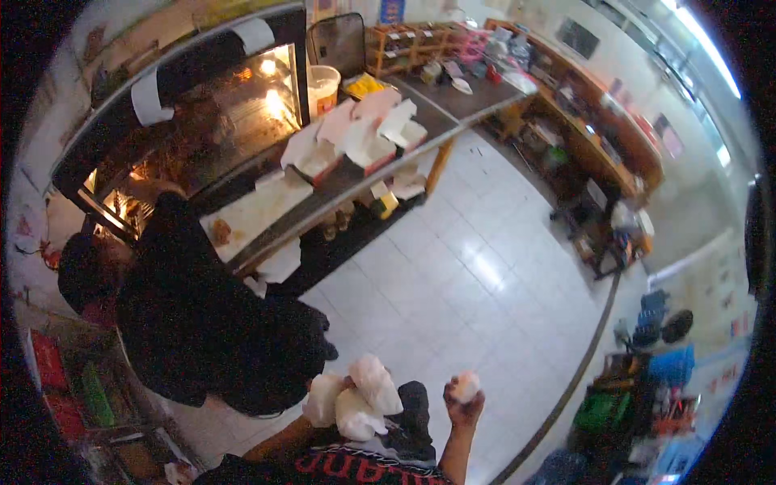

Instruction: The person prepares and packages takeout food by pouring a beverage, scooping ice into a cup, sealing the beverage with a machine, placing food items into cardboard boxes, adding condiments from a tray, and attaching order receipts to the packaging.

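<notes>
Against my body I hold several white paper or plastic wrapped bundles [361,412] with my left hand [349,382]. The bundles hide most of that hand, and what they contain cannot be seen. Out to the side, my right hand [464,411] has its fingers curled around one small white wrapped bundle [467,387]. Both hands are above the tiled floor, apart from the counter. At my left, a person in black [212,309] bends toward a lit glass-fronted food warmer [242,115] and reaches one arm into its near end.
Open white cartons [370,145] and a paper sheet with a brown food piece [222,231] lie on the long counter [436,118]. A white bucket [323,85] stands behind. Wooden shelving [597,136] lines the far wall; a green crate [600,411] is at right. Pale tiled floor [424,285] lies ahead.
</notes>
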Demonstrator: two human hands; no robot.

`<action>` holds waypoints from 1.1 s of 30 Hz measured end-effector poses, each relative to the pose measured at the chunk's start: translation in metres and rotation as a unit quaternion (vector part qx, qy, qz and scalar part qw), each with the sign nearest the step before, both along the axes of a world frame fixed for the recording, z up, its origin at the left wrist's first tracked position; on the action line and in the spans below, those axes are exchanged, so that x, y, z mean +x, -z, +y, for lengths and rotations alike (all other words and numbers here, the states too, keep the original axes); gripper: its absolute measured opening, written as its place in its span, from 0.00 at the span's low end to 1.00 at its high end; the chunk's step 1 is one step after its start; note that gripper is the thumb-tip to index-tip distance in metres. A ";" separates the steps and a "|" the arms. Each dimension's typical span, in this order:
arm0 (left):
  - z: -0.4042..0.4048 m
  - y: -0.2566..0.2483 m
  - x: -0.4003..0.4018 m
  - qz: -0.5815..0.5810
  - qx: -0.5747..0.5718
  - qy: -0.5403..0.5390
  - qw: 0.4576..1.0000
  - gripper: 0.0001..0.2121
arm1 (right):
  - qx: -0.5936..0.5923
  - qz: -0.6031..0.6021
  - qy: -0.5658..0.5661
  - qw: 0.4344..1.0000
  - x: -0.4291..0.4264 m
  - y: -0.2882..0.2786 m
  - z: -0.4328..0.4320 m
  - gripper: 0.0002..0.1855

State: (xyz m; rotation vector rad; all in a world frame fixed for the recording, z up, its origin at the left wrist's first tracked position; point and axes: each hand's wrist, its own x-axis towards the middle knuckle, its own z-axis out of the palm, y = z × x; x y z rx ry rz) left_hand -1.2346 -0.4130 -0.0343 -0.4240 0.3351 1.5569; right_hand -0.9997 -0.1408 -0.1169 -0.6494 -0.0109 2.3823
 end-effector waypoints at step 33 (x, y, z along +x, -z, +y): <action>0.439 0.003 -0.479 0.116 -0.064 -0.550 0.825 0.28 | 0.600 -0.091 -0.659 0.444 -0.916 -0.105 0.436 0.35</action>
